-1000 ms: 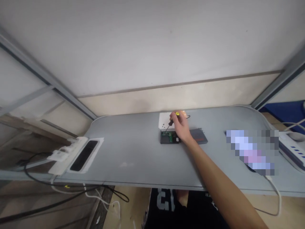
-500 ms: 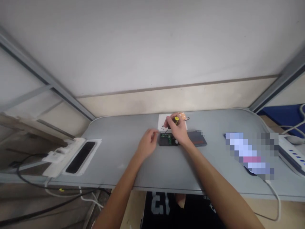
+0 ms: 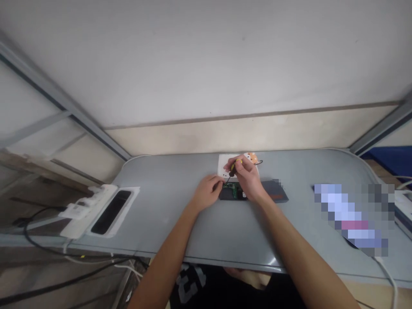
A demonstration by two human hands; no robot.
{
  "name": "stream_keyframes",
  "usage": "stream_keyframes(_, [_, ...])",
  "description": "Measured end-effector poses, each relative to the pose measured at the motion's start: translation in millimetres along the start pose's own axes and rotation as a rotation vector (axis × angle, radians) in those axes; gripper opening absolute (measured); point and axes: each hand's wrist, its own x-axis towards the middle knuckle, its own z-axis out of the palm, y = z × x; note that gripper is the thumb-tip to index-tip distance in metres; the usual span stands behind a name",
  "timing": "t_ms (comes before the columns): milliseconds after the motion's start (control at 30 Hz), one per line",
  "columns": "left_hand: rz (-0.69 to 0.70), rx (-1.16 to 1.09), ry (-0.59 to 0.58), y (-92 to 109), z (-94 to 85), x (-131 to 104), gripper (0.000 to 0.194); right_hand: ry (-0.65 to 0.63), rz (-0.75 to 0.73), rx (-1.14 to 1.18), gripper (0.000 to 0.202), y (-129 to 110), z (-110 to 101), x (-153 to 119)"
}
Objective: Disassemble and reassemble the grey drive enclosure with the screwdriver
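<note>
My right hand (image 3: 249,176) is closed around a small yellow-and-black screwdriver (image 3: 232,170). Its shaft slants down to the left, the tip reaching the upper left part of a green circuit board (image 3: 230,187). The board sits in an open black case (image 3: 226,195) lying flat on the table. At the case's upper left corner is my left hand (image 3: 209,191), fingers bent and fingertips together close to the screwdriver tip. Whatever those fingertips pinch is too small to make out. A dark flat panel (image 3: 273,191) lies right of the case, partly behind my right wrist.
Behind the case lies a white sheet (image 3: 223,165) with small dark specks, beside an orange-and-white round item (image 3: 251,158). A black phone (image 3: 111,212) and a white power strip (image 3: 86,214) are at the left. At the right lies a blurred-out phone (image 3: 350,219) with a cable.
My left hand has moved right, its fingertips now at the case's corner by the screwdriver tip. The screwdriver tilts more to the right at its handle. The view has shifted slightly.
</note>
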Motion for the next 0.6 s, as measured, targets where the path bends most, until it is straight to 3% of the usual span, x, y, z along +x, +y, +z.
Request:
stream_keyframes(233, [0.01,0.029,0.008,1.3,1.9,-0.2,0.022,0.074,-0.016,0.122,0.039,-1.2,5.4,1.2])
stream_keyframes(367, [0.024,0.03,0.019,0.0,3.2,-0.3,0.023,0.021,0.009,0.22,0.038,-6.5,6.7,1.6])
stream_keyframes(467, [0.04,0.034,0.029,-1.7,4.3,-1.0,0.022,0.025,0.006,0.197,0.03,-5.9,5.9,1.1])
stream_keyframes(600, [0.043,0.046,0.024,-2.2,4.9,-2.0,0.023,0.105,-0.029,0.162,0.039,2.0,6.1,3.9])
